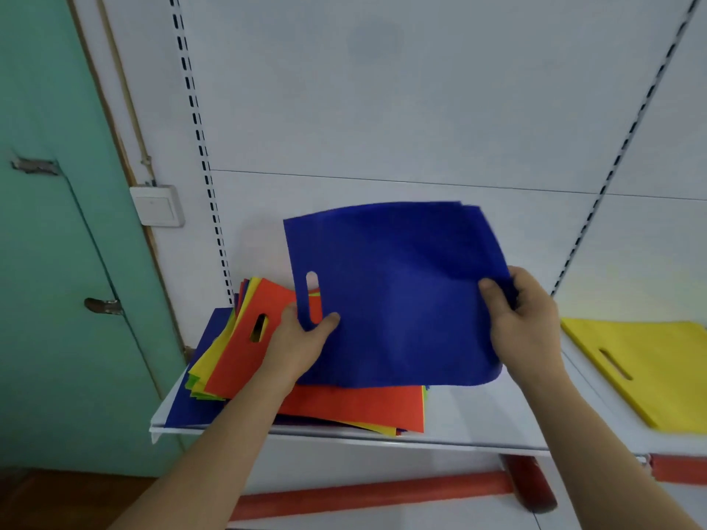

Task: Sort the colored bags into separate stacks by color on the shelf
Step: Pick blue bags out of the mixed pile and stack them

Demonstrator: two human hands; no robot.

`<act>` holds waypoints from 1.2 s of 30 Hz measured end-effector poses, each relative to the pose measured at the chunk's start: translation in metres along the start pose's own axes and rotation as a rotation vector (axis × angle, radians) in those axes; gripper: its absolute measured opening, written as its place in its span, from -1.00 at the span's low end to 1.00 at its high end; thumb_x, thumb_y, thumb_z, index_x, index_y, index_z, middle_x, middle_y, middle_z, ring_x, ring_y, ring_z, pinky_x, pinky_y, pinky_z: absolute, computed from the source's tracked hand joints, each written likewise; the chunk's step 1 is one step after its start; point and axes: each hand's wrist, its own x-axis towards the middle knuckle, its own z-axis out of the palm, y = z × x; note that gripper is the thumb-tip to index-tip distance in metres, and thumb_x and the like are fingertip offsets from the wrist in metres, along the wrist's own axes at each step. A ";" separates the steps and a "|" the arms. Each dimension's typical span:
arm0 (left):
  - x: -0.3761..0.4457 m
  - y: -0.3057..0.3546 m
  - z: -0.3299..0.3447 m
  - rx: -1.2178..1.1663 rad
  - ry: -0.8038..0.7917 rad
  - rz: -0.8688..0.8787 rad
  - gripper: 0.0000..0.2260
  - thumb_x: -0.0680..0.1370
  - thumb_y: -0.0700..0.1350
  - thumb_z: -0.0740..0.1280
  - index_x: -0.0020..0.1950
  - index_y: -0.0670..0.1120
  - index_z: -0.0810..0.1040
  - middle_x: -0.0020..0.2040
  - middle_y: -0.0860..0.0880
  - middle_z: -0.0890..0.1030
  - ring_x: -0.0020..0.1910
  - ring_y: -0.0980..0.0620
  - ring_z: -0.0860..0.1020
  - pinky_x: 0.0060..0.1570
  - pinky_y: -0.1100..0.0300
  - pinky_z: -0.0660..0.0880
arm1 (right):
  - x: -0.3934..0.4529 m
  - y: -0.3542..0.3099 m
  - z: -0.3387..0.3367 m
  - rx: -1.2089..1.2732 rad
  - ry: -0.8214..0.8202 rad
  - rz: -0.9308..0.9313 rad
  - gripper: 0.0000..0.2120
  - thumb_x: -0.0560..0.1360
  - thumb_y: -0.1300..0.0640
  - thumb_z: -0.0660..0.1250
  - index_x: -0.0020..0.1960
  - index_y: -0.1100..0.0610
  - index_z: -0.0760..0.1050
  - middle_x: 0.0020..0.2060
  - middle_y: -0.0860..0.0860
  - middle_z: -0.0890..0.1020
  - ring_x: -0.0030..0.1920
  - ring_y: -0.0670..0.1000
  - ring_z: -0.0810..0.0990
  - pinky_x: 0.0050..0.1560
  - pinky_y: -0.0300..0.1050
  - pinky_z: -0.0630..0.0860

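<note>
White shelf (pixel 478 422), green door (pixel 57 262), blue bag (pixel 394 300)

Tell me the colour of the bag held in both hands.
Dark blue bag, seen in the head view.

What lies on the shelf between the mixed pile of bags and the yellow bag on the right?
In the head view, only bare white shelf lies between the mixed pile and the yellow bag; the right hand hangs above it, holding the blue bag.

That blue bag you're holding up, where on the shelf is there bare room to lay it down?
Bare white shelf shows between the mixed pile and the yellow bag, under the right hand. The left end is crowded: orange, yellow, green and blue bags overlap there, beneath the left hand and the blue bag.
</note>
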 end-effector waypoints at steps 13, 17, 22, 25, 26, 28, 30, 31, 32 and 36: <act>0.025 0.016 -0.008 -0.198 -0.165 0.352 -0.88 0.63 0.09 0.43 0.13 0.11 0.65 0.11 0.04 0.73 0.13 -0.01 0.69 0.12 -0.01 0.58 | -0.021 0.044 -0.027 0.119 0.142 0.093 -0.84 0.61 0.07 0.43 0.11 -0.16 0.54 0.02 -0.15 0.73 -0.02 -0.11 0.71 -0.02 0.07 0.64; 0.013 0.013 -0.014 -0.112 -0.113 0.393 -0.70 0.68 0.25 0.29 0.19 0.06 0.59 0.06 0.07 0.69 0.10 0.05 0.66 0.09 0.13 0.56 | -0.034 0.051 -0.010 0.085 0.116 0.089 -0.84 0.62 0.01 0.41 0.16 -0.13 0.49 0.03 -0.15 0.70 -0.01 -0.08 0.69 -0.07 0.01 0.59; -0.005 -0.004 -0.014 -0.074 -0.112 0.286 -0.71 0.75 0.10 0.19 0.00 0.02 0.62 0.07 0.13 0.69 0.12 0.20 0.60 0.10 0.16 0.45 | -0.056 0.062 0.000 -0.103 0.031 0.218 -0.81 0.64 0.14 0.26 0.13 -0.15 0.43 -0.04 -0.21 0.63 -0.02 -0.07 0.62 -0.17 -0.15 0.46; -0.009 0.004 -0.007 -0.050 -0.011 0.346 -0.67 0.77 0.03 0.16 -0.08 -0.01 0.59 0.03 0.12 0.69 0.07 0.19 0.59 0.04 0.17 0.41 | -0.059 0.051 -0.017 -0.127 0.121 0.211 -0.73 0.64 0.13 0.29 0.15 -0.26 0.41 -0.05 -0.25 0.67 -0.06 -0.18 0.64 -0.18 -0.21 0.47; -0.008 0.009 -0.001 -0.038 0.017 0.372 -0.68 0.77 0.00 0.16 -0.11 -0.01 0.58 0.00 0.14 0.68 0.03 0.20 0.58 -0.01 0.18 0.40 | -0.060 0.047 -0.025 -0.105 0.159 0.208 -0.70 0.64 0.10 0.31 0.20 -0.29 0.38 -0.03 -0.26 0.69 -0.06 -0.21 0.66 -0.17 -0.19 0.50; -0.009 0.015 0.014 -0.021 0.036 0.443 -0.69 0.76 -0.03 0.18 -0.14 -0.02 0.55 -0.08 0.16 0.66 -0.10 0.25 0.56 -0.11 0.19 0.39 | -0.067 0.045 -0.042 -0.084 0.255 0.192 -0.66 0.64 0.06 0.34 0.26 -0.30 0.32 0.00 -0.24 0.72 -0.04 -0.20 0.69 -0.15 -0.12 0.53; -0.015 0.018 0.037 0.009 0.036 0.507 -0.71 0.75 -0.03 0.19 -0.14 -0.01 0.53 -0.13 0.10 0.63 -0.17 0.22 0.56 -0.16 0.17 0.40 | -0.077 0.049 -0.065 -0.100 0.352 0.158 -0.67 0.63 0.06 0.37 0.24 -0.26 0.31 0.02 -0.19 0.72 -0.01 -0.16 0.70 -0.10 -0.04 0.56; -0.018 0.018 0.047 0.028 0.042 0.520 -0.72 0.74 -0.02 0.20 -0.13 0.00 0.54 -0.15 0.10 0.63 -0.17 0.19 0.58 -0.18 0.16 0.40 | -0.083 0.052 -0.075 -0.108 0.383 0.137 -0.70 0.63 0.08 0.37 0.22 -0.22 0.34 0.03 -0.17 0.71 0.00 -0.14 0.70 -0.07 -0.02 0.57; -0.025 0.019 0.063 0.032 0.038 0.526 -0.76 0.74 -0.03 0.22 -0.10 0.04 0.54 -0.16 0.11 0.64 -0.17 0.16 0.59 -0.19 0.17 0.39 | -0.090 0.056 -0.091 -0.130 0.412 0.117 -0.74 0.63 0.08 0.36 0.20 -0.20 0.39 0.03 -0.17 0.70 0.01 -0.12 0.69 -0.04 -0.03 0.58; -0.063 0.032 0.134 -0.064 0.037 0.494 -0.78 0.68 -0.05 0.35 0.17 0.30 0.45 -0.07 0.30 0.65 -0.11 0.31 0.62 -0.22 0.44 0.42 | -0.109 0.075 -0.164 -0.284 0.451 0.080 -0.82 0.61 0.06 0.28 0.14 -0.14 0.57 0.01 -0.22 0.68 0.01 -0.14 0.64 -0.01 -0.13 0.54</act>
